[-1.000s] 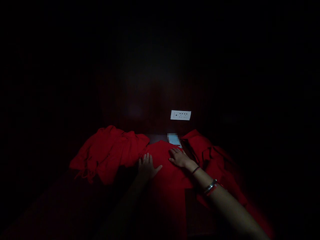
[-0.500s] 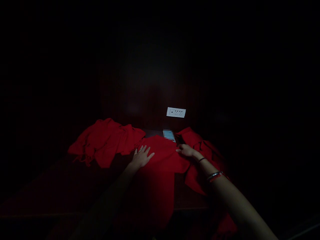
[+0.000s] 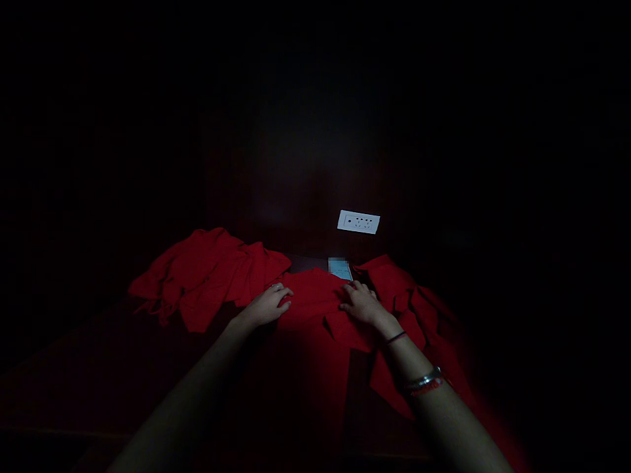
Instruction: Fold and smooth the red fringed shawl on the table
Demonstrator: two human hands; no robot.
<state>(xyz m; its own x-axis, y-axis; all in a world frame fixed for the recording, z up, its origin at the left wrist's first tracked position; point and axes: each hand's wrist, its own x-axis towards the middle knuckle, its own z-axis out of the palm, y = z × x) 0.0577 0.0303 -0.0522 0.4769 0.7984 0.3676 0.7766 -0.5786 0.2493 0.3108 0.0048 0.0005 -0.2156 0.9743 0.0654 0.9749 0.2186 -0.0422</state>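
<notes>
A red cloth [image 3: 315,299] lies spread over the table's middle and hangs down over the front edge. On its left border rests my left hand [image 3: 269,305], fingers slightly bent and thumb apart. My right hand [image 3: 362,303], palm down with fingers spread, touches its right part, where a corner is folded over. Left of my hands is a heaped red fringed cloth [image 3: 211,269]. More crumpled red cloth [image 3: 392,282] lies to the right, partly behind my right forearm.
The dark table [image 3: 98,374] runs toward a dark wall. A white socket panel [image 3: 358,222] is fixed on the wall. Below it, a light-blue item [image 3: 339,268], partly blurred out, lies behind the cloth. The surroundings are very dark.
My left hand has gone from flat and spread to bent fingers, slightly further left. My right hand's fingers have spread over the cloth, and its right part now shows a folded corner.
</notes>
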